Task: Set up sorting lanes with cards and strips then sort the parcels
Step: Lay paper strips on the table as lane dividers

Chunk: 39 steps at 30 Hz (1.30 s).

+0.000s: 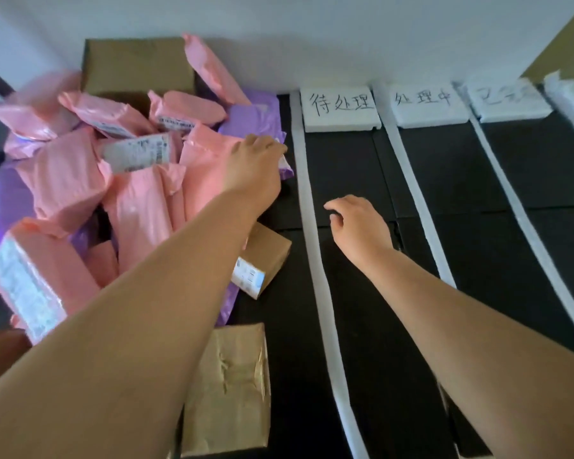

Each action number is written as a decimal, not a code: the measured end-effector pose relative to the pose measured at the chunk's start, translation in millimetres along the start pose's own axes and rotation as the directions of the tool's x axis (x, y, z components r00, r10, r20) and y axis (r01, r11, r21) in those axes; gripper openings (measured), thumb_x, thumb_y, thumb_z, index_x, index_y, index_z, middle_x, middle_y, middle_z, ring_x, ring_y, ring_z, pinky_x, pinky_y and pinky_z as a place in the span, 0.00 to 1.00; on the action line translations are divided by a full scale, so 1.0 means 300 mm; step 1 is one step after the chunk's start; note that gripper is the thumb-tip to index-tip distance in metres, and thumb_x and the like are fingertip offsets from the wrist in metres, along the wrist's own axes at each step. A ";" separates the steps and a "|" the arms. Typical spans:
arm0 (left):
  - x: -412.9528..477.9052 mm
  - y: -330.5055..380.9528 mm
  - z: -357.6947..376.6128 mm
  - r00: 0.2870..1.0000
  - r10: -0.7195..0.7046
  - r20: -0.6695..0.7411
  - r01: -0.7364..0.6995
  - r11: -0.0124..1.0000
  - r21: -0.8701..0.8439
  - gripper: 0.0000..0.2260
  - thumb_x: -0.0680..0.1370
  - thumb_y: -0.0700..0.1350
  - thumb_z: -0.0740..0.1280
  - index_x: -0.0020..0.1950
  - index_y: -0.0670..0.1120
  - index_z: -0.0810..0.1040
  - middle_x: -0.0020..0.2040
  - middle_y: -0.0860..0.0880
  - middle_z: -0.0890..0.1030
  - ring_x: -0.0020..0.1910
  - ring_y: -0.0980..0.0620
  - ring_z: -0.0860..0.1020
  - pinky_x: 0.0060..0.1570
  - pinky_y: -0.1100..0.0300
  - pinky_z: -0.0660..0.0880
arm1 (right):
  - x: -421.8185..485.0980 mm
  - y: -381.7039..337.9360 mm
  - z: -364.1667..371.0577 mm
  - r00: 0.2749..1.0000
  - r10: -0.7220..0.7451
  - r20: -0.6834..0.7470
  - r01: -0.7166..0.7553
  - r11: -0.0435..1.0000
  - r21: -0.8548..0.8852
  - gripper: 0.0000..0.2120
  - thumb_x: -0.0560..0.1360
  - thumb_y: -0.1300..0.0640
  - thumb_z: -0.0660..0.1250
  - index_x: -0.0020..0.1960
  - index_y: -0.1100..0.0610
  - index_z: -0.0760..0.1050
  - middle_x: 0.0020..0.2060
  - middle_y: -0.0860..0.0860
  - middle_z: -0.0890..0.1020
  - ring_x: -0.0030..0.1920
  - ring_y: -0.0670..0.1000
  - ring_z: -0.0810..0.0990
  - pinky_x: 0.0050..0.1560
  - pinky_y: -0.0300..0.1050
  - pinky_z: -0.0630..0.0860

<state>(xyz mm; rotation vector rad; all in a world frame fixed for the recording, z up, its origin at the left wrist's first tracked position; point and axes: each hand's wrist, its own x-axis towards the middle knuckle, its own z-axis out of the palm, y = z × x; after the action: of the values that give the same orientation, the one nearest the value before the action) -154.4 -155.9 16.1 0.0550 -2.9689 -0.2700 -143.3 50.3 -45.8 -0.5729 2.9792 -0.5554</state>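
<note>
**Current step.** Lane set-up appears complete and sorting has begun. Three white strips, the first (307, 200), second (415, 193) and third (511, 200), run along the black mat (478, 167) and divide it into lanes. A hand-lettered white card heads each lane: first card (342, 109), second card (424, 104), third card (507, 99). The writing on the third card is blurred. No parcel lies in any lane.

**Parcels.** The pile of parcels (80, 180) lies left of the first strip: pink and purple bags, with a small brown box (265, 260) and a large brown box (229, 385) at its near edge.

**Hands.**
- The left hand (254, 164) reaches across the pile. Its fingers curl over the right edge of the purple parcel (256, 119), which lies at the pile's far right, just beside the first strip. The thumb is hidden, but this looks like a grip.
- The right hand (358, 226) hovers above the first lane, fingers loosely curled, holding nothing.

**Next move.** Lift the purple parcel clear of the pink bags overlapping it, carry it over the first strip and set it down inside a lane. Keep the parcel high enough to avoid dragging the loose strip out of line. The free right hand is placed to receive or steady it.
</note>
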 end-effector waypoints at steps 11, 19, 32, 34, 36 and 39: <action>0.332 -0.106 0.104 0.971 -0.053 0.233 -0.010 0.965 0.262 0.26 0.85 0.46 0.53 0.81 0.48 0.49 0.82 0.47 0.48 0.80 0.45 0.46 0.78 0.43 0.43 | 0.528 -0.001 0.058 0.949 -0.076 0.306 0.140 0.971 -0.192 0.29 0.82 0.52 0.62 0.80 0.56 0.56 0.79 0.53 0.60 0.79 0.57 0.57 0.76 0.54 0.58; 0.399 -0.156 0.179 0.938 -0.090 0.336 -0.010 0.959 0.284 0.26 0.85 0.46 0.51 0.81 0.47 0.47 0.82 0.47 0.47 0.80 0.46 0.44 0.77 0.43 0.44 | 0.657 -0.019 0.119 0.863 -0.035 0.504 0.172 0.958 -0.229 0.34 0.83 0.54 0.60 0.82 0.56 0.46 0.81 0.52 0.50 0.80 0.55 0.49 0.79 0.57 0.52; 0.395 -0.159 0.218 0.957 -0.098 0.274 0.022 0.964 0.266 0.26 0.84 0.44 0.54 0.81 0.47 0.50 0.82 0.47 0.48 0.80 0.46 0.44 0.77 0.44 0.43 | 0.668 -0.044 0.120 0.830 0.048 0.555 0.118 0.959 -0.259 0.34 0.83 0.57 0.60 0.82 0.54 0.45 0.81 0.50 0.49 0.80 0.55 0.50 0.77 0.58 0.57; 0.391 -0.153 0.203 0.965 -0.087 0.246 0.024 0.968 0.250 0.25 0.84 0.43 0.56 0.81 0.47 0.54 0.82 0.47 0.49 0.80 0.46 0.46 0.77 0.43 0.46 | 0.662 -0.066 0.106 0.851 0.054 0.522 0.113 0.953 -0.283 0.31 0.80 0.59 0.65 0.79 0.56 0.56 0.77 0.53 0.62 0.75 0.58 0.63 0.65 0.55 0.69; 0.382 -0.147 0.189 0.977 -0.069 0.201 0.020 0.972 0.234 0.24 0.83 0.42 0.58 0.79 0.47 0.58 0.81 0.46 0.51 0.80 0.45 0.49 0.77 0.43 0.49 | 0.632 -0.076 0.099 0.887 0.017 0.462 0.145 0.938 -0.314 0.24 0.77 0.61 0.68 0.71 0.57 0.67 0.65 0.54 0.71 0.63 0.58 0.74 0.51 0.51 0.73; 0.367 -0.137 0.169 0.989 -0.041 0.144 0.007 0.973 0.231 0.23 0.82 0.41 0.62 0.77 0.47 0.62 0.80 0.45 0.55 0.79 0.44 0.53 0.76 0.44 0.52 | 0.562 -0.056 0.119 0.892 0.016 0.451 0.149 0.933 -0.329 0.26 0.75 0.64 0.69 0.71 0.55 0.69 0.64 0.53 0.73 0.61 0.57 0.76 0.56 0.51 0.76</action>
<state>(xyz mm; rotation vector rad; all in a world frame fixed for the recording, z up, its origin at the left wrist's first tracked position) -270.2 -193.0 -23.5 0.1026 -3.1348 0.0718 -289.8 -38.3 -71.3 -0.7165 2.6208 0.1213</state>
